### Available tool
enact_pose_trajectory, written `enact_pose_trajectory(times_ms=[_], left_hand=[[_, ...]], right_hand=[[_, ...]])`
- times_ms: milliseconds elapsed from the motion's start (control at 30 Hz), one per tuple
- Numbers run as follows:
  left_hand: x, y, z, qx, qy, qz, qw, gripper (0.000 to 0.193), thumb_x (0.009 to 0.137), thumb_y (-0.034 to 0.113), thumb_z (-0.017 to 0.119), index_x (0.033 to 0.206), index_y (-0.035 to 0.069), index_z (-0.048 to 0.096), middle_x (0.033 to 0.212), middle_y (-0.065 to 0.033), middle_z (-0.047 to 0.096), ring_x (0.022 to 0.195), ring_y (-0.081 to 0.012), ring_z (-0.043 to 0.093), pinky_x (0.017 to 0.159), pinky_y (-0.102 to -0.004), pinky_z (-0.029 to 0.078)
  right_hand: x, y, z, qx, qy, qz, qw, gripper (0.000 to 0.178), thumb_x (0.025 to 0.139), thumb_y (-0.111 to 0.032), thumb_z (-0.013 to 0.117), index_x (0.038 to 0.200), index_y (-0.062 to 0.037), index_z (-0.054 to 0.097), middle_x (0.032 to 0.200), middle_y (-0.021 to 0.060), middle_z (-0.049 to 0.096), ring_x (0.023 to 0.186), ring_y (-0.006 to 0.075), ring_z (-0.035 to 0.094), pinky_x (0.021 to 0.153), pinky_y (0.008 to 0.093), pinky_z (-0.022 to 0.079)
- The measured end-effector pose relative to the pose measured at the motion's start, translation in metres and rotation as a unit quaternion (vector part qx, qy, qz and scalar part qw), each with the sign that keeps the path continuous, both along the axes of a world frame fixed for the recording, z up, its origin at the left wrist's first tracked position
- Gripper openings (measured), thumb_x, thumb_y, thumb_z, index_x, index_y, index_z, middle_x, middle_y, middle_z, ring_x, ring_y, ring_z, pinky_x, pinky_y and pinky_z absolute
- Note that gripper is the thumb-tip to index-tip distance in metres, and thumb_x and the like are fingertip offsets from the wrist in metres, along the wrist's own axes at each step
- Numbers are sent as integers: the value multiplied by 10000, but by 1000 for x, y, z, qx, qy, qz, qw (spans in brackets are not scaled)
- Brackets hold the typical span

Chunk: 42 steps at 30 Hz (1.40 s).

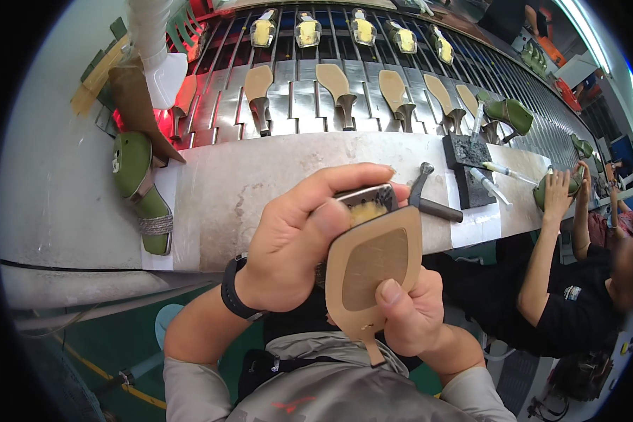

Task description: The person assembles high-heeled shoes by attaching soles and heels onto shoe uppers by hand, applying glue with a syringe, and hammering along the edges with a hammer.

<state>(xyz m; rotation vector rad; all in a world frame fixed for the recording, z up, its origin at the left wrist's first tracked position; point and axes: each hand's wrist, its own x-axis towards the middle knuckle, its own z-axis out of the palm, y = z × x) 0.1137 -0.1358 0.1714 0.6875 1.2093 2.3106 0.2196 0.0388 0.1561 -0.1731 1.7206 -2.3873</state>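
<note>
My left hand (288, 235) is closed around the toe end of a dark-rimmed shoe piece (368, 211) with a yellowish patch, its fingers over the far edge. Most of that piece is hidden by the hand and by what is in front of it. My right hand (415, 316) grips a tan shoe sole (373, 260) with a darker inset panel, thumb on its face and narrow tail pointing down. The sole's wide end lies close against the shoe piece; whether they touch I cannot tell.
Right of my hands lie a hammer (435, 209) and a black block (469, 179) with brushes (491, 186). A green heeled sandal (135, 169) stands at left. Heeled soles (333, 84) and yellow-bottomed shoes (307, 32) line the conveyor. A co-worker (570, 281) handles a green shoe at right.
</note>
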Motion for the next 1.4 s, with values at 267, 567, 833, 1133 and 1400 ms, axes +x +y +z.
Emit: enact_pose_trajectory(times_ms=[267, 567, 833, 1133, 1400], left_hand=[[14, -6, -4, -20, 120, 8, 993, 1003, 816, 561, 877, 1471, -75, 463, 1442, -304, 590, 1354, -367, 602, 1129, -492, 504], [20, -6, -3, -37, 126, 7, 991, 882, 848, 435, 862, 1437, -99, 481, 1412, -312, 606, 1330, -347, 619, 1119, -464, 509], [27, -5, -2, -30, 119, 19, 992, 823, 888, 402, 823, 1450, -86, 471, 1424, -321, 593, 1330, -352, 618, 1109, -464, 513], [34, -8, 20, -78, 81, 18, 994, 463, 1040, 161, 532, 1416, -110, 525, 1445, -350, 579, 1384, -372, 579, 1163, -464, 463], [47, -2, 23, -73, 47, 38, 995, 456, 1058, 143, 467, 1425, -119, 536, 1466, -355, 562, 1405, -377, 560, 1175, -459, 448]], right_hand=[[5, -9, -1, 61, 116, -50, 990, 239, 1058, -117, 631, 951, 59, 752, 731, 59, 723, 606, 67, 596, 526, 252, 459], [8, -8, 0, 50, 120, -50, 990, 226, 1051, -96, 624, 963, 71, 749, 774, 91, 759, 622, 92, 656, 541, 268, 509], [10, -8, 1, 48, 108, -49, 992, 245, 1044, -96, 635, 869, 45, 734, 720, 76, 734, 597, 91, 647, 528, 265, 494], [16, -6, -1, 40, 106, -60, 992, 251, 1023, -79, 650, 802, 28, 703, 671, 60, 698, 550, 94, 613, 492, 274, 459], [15, -4, 2, 74, 126, -74, 987, 273, 1005, -98, 679, 761, 24, 670, 650, 63, 679, 525, 114, 602, 474, 291, 442]])
